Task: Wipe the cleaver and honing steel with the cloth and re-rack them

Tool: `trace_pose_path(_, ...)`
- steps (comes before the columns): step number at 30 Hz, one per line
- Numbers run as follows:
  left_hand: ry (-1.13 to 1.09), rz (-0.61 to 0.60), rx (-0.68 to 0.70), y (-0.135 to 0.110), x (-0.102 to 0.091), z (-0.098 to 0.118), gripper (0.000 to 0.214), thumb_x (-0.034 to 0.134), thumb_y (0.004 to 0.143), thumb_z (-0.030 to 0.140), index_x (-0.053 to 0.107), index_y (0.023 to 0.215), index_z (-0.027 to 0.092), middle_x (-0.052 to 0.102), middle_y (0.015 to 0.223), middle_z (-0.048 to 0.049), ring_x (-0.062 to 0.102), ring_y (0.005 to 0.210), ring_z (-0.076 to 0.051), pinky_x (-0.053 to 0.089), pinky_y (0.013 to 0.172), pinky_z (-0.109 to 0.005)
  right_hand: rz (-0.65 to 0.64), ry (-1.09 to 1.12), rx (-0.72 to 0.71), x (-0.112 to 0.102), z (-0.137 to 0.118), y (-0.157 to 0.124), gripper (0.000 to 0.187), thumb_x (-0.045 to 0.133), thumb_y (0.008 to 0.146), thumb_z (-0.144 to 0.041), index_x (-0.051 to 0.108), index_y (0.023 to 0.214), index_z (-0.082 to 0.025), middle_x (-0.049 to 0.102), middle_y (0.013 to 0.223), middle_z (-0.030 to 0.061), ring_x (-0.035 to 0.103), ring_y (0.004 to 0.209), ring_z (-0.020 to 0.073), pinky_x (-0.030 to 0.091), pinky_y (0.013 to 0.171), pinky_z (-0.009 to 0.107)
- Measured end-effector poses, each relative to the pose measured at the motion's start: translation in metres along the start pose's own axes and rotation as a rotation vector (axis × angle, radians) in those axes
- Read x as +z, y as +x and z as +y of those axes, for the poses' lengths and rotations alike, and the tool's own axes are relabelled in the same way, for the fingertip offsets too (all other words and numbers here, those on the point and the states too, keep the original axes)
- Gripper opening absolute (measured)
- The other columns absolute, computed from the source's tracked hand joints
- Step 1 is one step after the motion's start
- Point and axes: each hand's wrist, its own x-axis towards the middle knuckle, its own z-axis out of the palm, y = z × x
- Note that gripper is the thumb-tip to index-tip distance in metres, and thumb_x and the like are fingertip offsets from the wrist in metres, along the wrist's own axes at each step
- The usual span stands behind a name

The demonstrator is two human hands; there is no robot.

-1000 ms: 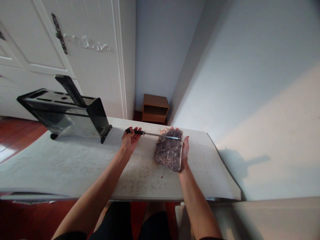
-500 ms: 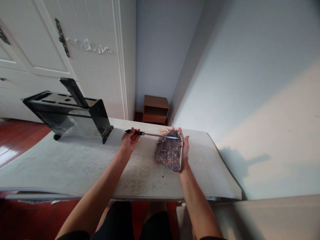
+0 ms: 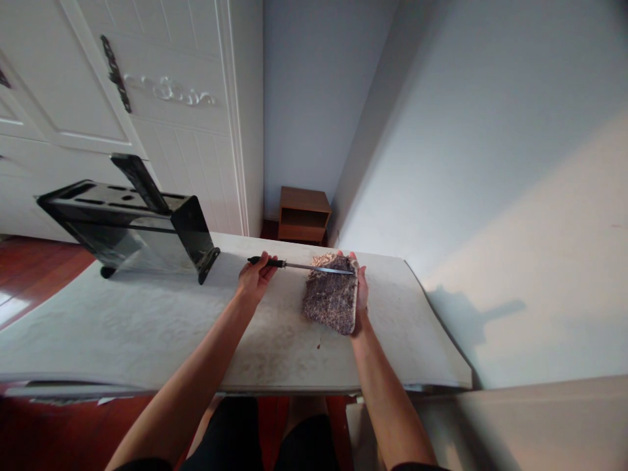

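My left hand (image 3: 252, 281) is closed around the black handle of a sharpening steel (image 3: 297, 265), a long thin rod. The rod points right and lies across the upper part of a shaggy purple-grey cloth (image 3: 330, 304). My right hand (image 3: 362, 294) holds this cloth from beneath and along its right side. Its fingertips show past the far edge, and the thumb is by the rod's tip. Most of the right palm is hidden under the cloth. Both hands are above a stained white tabletop (image 3: 255, 360).
A black knife block (image 3: 142, 226) with clear sides stands at the left of the table, one black-handled knife (image 3: 140, 182) in it. White cabinets (image 3: 186, 150) rise behind. A small brown nightstand (image 3: 304, 209) is past the far edge, and a pale wall (image 3: 466, 196) borders the right.
My right thumb has come in closer to the cloth and the rod's tip. The steel has shifted very slightly right over the cloth. The view has turned a little.
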Motion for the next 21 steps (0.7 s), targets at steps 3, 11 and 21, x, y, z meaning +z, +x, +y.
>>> trace_pose_path(3,0.001,-0.055,0.013,0.0,-0.001,0.0,0.011,0.055,0.085,0.003,0.057,0.078,0.011,0.068,0.082,-0.0054,0.069,0.079,-0.014,0.059,0.077,-0.025,-0.015,0.006,-0.006,-0.003,0.001,0.002,0.035,0.042,0.097,-0.049,0.062,0.12,-0.032,0.056,0.136,-0.0021,0.063,0.112,0.0199,0.047,0.1,0.049)
trace_pose_path(11,0.036,-0.192,-0.061,0.005,-0.009,-0.001,0.021,0.057,0.084,0.007,0.06,0.098,0.023,0.068,0.104,-0.0023,0.066,0.087,-0.013,0.055,0.075,-0.025,-0.043,0.038,-0.026,-0.014,0.0,0.01,0.029,0.048,0.095,-0.046,0.069,0.104,-0.027,0.065,0.122,-0.0011,0.062,0.113,0.0181,0.045,0.103,0.046)
trace_pose_path(21,0.031,-0.136,-0.111,-0.001,-0.003,0.001,0.004,0.053,0.087,0.017,0.055,0.089,0.018,0.068,0.096,-0.0085,0.068,0.085,-0.018,0.055,0.076,-0.03,0.018,0.022,-0.021,-0.009,0.001,0.004,0.032,0.046,0.096,-0.046,0.063,0.119,-0.031,0.063,0.127,-0.002,0.064,0.11,0.0176,0.047,0.101,0.047)
